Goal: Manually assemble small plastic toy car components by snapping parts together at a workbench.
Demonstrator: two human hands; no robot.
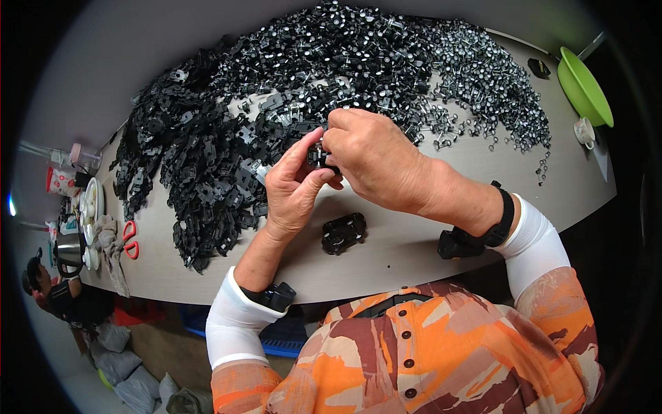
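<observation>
In the middle, above the table, my left hand (pixel 289 193) grips a small black toy car chassis (pixel 317 156) between thumb and fingers. My right hand (pixel 383 162) is closed, its fingers bunched against the chassis from above and the right. Whatever its fingertips pinch is hidden behind the knuckles. Below my hands lies another black toy car chassis (pixel 344 232) with wheels, on the bare tabletop. Past my left hand spreads a heap of flat black plastic base plates (pixel 200 165). Beyond both hands are piled wheel-and-axle pieces (pixel 324 48), black and silver.
Silvery wheel pieces (pixel 483 76) spill across the right of the table (pixel 427 241). A green basin (pixel 583 86) and a cup (pixel 584 133) stand at the right edge. Red-handled scissors (pixel 129 240), a cloth (pixel 110 248) and a metal kettle (pixel 69 252) lie left. A person (pixel 58 286) is beyond.
</observation>
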